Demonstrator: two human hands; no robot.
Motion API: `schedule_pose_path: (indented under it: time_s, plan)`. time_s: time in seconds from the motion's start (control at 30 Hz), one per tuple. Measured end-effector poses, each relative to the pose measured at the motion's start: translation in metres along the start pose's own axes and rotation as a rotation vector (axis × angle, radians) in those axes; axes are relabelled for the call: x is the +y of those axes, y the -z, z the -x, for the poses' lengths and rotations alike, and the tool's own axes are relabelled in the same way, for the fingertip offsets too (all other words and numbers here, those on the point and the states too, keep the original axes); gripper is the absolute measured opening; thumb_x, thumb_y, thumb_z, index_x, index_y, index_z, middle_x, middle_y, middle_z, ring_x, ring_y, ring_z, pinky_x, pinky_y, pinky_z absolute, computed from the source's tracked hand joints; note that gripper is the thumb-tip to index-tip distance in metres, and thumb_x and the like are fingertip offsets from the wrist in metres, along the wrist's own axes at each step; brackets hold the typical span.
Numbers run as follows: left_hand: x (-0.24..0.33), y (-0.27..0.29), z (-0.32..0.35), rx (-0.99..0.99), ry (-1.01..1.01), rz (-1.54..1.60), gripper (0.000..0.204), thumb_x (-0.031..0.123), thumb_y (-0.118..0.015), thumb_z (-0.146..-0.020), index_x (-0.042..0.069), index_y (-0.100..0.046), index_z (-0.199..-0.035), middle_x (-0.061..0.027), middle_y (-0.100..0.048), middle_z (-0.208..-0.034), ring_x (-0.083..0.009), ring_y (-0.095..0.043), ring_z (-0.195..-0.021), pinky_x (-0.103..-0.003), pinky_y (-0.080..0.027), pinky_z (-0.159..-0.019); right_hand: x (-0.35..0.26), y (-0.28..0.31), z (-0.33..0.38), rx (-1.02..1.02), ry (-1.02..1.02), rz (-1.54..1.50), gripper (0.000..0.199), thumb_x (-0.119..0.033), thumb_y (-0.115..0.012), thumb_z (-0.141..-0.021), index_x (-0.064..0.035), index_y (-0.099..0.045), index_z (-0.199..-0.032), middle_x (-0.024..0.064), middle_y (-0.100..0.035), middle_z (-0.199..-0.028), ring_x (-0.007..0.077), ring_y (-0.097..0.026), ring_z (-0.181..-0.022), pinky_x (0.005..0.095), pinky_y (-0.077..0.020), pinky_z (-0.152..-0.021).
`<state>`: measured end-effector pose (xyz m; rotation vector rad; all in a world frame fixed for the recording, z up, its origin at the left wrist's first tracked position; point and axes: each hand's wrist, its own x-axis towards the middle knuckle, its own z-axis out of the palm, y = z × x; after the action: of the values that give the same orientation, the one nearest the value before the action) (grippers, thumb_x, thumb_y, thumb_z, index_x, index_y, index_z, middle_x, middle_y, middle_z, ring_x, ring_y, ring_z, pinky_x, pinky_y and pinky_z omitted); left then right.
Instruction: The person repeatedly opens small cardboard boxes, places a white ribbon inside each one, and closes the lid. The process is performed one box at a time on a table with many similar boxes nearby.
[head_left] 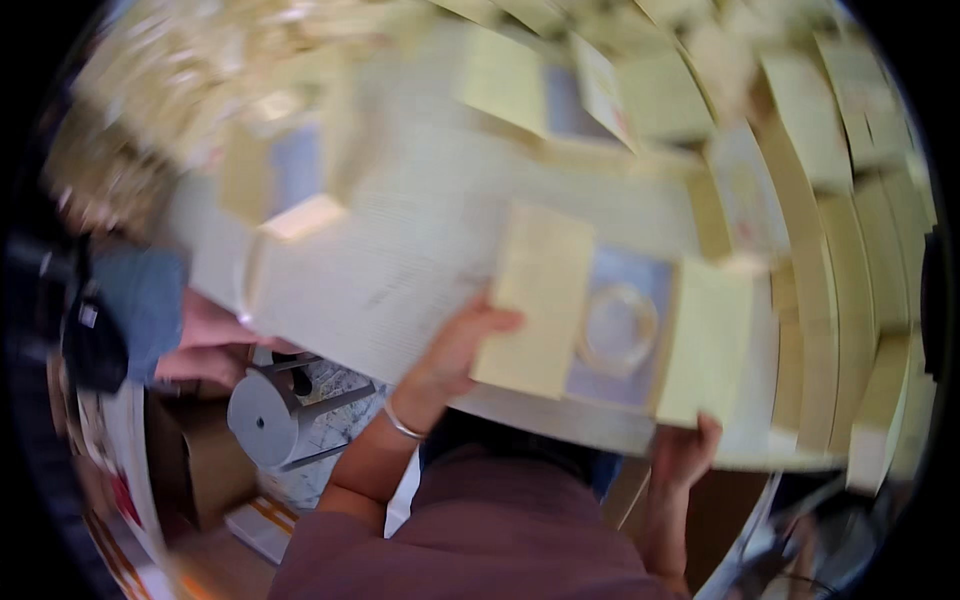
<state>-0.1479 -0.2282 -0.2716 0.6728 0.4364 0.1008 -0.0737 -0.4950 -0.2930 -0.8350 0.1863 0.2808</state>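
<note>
The whole picture is motion-blurred. An open pale cardboard box sits at the near edge of a light table. Its grey inside holds a clear round ring-shaped thing. My left hand grips the box's left flap, with the thumb on top of it. A thin bracelet circles that wrist. My right hand holds the lower edge of the right flap from below the table's rim.
Several more open cardboard boxes lie across the table and stand stacked at the right. At the left, another person's blue sleeve and hand reach in. Below the table stand a grey round stool and a brown box.
</note>
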Motion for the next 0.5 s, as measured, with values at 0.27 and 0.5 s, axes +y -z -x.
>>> schedule_pose_path:
  time_s: [0.27,0.5]
  plan:
    - [0.002,-0.006,-0.018,-0.075,0.011,-0.071,0.042,0.013,-0.046,-0.080,-0.003,-0.039,-0.118,-0.0126,-0.053,-0.107,-0.0216,-0.054,-0.096,-0.031,-0.045,-0.080,-0.026,-0.014,-0.013,-0.112,-0.046,0.063,0.042,-0.021,-0.044,-0.083,0.0050,-0.039,-0.116,0.0165,-0.055,-0.103,0.0274,-0.056,-0.093,0.0439,-0.0460,-0.078]
    - [-0.005,-0.012,0.001,-0.002,-0.099,-0.388,0.065,0.043,-0.046,-0.081,-0.004,-0.030,-0.124,-0.0131,-0.045,-0.117,-0.0209,-0.047,-0.106,-0.032,-0.039,-0.087,-0.140,-0.057,-0.014,0.150,1.403,0.986,0.033,-0.021,-0.043,-0.086,0.0042,-0.043,-0.107,0.0175,-0.052,-0.100,0.0270,-0.052,-0.088,0.0345,-0.0442,-0.077]
